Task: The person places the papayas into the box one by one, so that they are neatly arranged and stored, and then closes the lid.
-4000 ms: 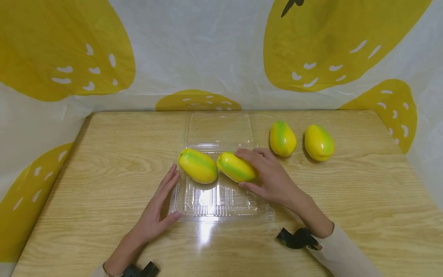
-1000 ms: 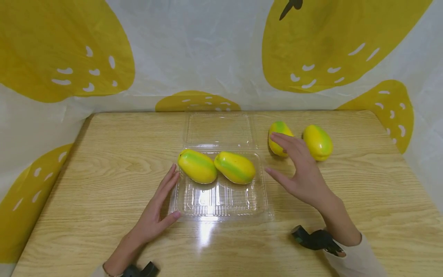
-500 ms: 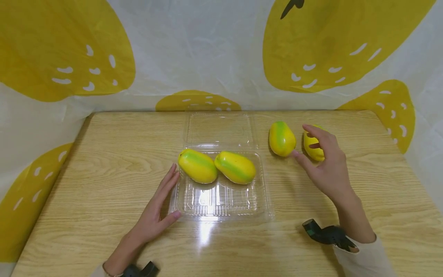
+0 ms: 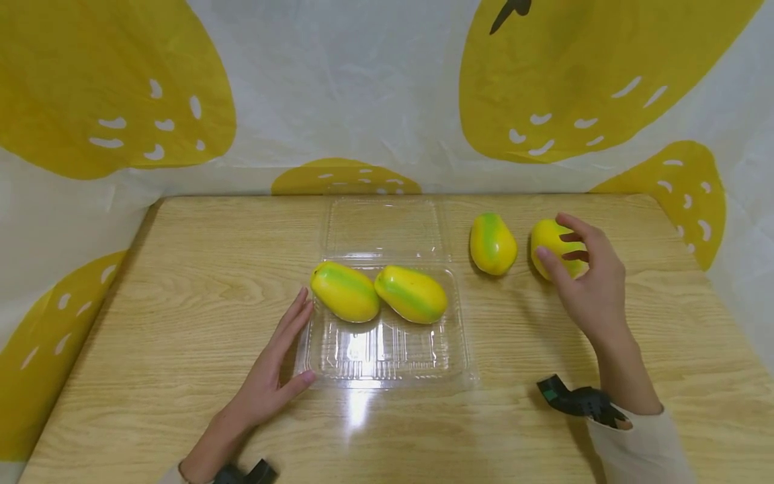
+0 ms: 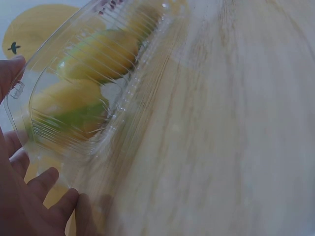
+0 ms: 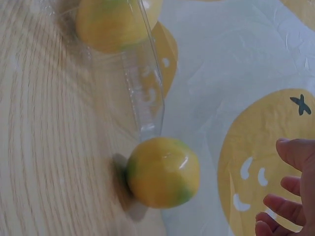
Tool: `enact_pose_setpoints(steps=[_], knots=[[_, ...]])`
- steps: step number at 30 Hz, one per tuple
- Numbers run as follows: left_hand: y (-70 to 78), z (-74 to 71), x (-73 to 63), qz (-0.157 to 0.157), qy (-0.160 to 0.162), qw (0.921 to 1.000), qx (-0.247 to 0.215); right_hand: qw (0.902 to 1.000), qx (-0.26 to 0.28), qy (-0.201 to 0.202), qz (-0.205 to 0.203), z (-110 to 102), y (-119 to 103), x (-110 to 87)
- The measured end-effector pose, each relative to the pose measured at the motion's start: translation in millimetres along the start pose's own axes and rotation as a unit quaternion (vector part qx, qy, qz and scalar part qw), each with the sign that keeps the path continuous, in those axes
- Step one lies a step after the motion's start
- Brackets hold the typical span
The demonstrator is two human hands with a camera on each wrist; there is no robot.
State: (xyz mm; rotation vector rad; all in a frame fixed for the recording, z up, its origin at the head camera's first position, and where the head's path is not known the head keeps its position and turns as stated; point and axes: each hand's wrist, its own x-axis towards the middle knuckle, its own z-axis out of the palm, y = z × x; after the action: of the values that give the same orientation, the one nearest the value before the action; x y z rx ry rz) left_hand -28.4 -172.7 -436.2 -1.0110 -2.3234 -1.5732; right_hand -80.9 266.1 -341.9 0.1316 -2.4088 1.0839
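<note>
Looking at your right hand first, how is it set?

My right hand (image 4: 595, 289) is over the rightmost fruit (image 4: 546, 235), loosely open. The thumb crosses in front of its near side, and the other fingers curve above its right side with a gap between. Whether any fingertip touches the skin, I can't tell.

And your left?

My left hand (image 4: 266, 380) is open too, its fingers long and nearly straight. The fingertips lie at the left rim of the clear plastic box (image 4: 456, 343), and the thumb is at the near left corner.

What's in the box?

Two fruits, yellow with green streaks, both in the back half. The left fruit (image 4: 346, 291) and its neighbour (image 4: 411, 294) lie on a slant, end to end, touching or nearly so. The lid (image 4: 383, 228) is folded back on the side away from me.

Where's the rest of the fruit?

One loose fruit (image 4: 493, 244) sits on the table (image 4: 181, 302), just right of the lid, between it and the rightmost fruit, apart from both.

And around you?

The table has a pale wood grain. Behind it hangs a white cloth (image 4: 338, 87) printed with big yellow shapes. I have a pale sleeve (image 4: 641, 447) on my right arm.
</note>
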Motion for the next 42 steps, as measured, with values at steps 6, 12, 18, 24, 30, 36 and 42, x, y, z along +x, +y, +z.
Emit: enact_pose_setpoints(steps=[6, 12, 18, 24, 30, 36, 42], knots=[[12.4, -2.0, 5.3, -0.005, 0.000, 1.0000, -0.007, 0.9988, -0.006, -0.004, 0.049, 0, 5, 0.6], [31.8, -5.1, 14.0, -0.004, -0.003, 0.9999, -0.015, 0.9966, -0.015, 0.010, 0.081, 0, 14, 0.0], [32.6, -5.3, 14.4, -0.004, -0.003, 0.9999, -0.014, 0.9931, -0.027, 0.016, 0.113, 1, 24, 0.0], [29.1, -4.5, 13.4, -0.004, -0.003, 0.9999, -0.011, 0.9875, -0.053, 0.008, 0.148, 1, 33, 0.2], [10.2, -1.1, 5.1, -0.006, -0.002, 1.0000, -0.002, 0.9830, -0.070, 0.002, 0.170, 3, 42, 0.7], [-1.3, 0.4, -1.1, -0.010, -0.003, 0.9999, 0.002, 0.9802, -0.072, -0.013, 0.184, 4, 51, -1.3], [-0.8, -0.1, -1.6, -0.014, -0.006, 0.9999, 0.002, 0.9767, -0.068, -0.035, 0.200, 2, 53, -2.8]])
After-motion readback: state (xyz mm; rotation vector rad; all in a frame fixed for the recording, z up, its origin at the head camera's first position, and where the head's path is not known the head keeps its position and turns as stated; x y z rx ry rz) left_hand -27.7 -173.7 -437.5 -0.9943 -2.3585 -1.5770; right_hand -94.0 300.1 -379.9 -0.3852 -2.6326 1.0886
